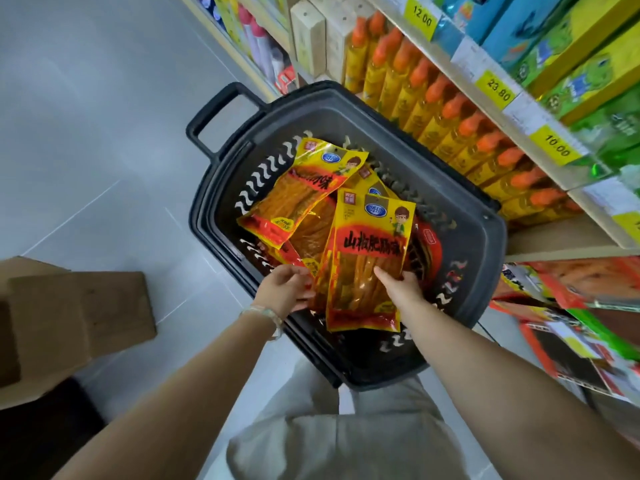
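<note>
The basket stands on the floor, just left of the shelf. Several packets lie in it, and the far packet rests on top of others. The near packet leans at the basket's near side, with the right grip on its right edge and the left grip at its left edge. Bottles line the shelf beside the basket, with boxes on the board above. A cardboard box sits on the floor to the left.
</note>
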A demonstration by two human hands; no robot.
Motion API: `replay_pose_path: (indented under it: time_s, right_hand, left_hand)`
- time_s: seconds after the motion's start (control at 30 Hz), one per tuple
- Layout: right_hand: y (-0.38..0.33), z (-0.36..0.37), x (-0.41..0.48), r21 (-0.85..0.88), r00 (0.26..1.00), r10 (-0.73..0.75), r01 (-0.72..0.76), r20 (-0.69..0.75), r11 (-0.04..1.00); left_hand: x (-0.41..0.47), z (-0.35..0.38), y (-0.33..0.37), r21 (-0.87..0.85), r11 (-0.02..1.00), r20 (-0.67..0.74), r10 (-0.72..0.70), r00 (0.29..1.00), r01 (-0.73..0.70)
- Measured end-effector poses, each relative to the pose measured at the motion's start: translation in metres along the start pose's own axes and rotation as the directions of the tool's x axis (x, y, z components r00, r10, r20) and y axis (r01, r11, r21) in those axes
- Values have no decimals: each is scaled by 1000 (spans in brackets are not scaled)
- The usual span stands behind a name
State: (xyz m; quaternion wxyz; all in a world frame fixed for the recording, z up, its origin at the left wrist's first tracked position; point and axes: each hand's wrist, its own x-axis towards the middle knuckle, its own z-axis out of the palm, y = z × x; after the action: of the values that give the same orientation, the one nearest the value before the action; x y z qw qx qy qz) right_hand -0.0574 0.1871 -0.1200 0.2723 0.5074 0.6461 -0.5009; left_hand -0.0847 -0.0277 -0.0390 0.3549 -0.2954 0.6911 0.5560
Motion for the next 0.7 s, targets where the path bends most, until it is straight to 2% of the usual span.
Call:
replay_pose_path:
  time_s: [0.07,0.2,0.33,0.47,0.6,0.7]
  right_hand:
    - [7,-1,-4,1,999,-50,50,-13,999]
    - [20,-11,-12,138,1000,4,-4,-3,990]
    - [18,-18,-18,117,997,-60,66,-52,991]
    - [10,-22,-33,248,992,-126,118,14,962]
    - [8,-31,-42,250,977,-206,186,56,950]
    - [5,-31,-46,195,964,-235,209,121,958]
  left_hand:
    - [3,2,4,-23,1000,-4,-2,1000,2]
    - [6,5,9,-22,1000,-12,6,1000,-6]
    - [7,10,15,144,989,-18,48,999,-45]
    - [7,19,23,333,939,36,73,997,-81]
    - [4,27,31,342,927,121,119,986,-154]
    - [5,31,34,395,897,104,170,980,-198]
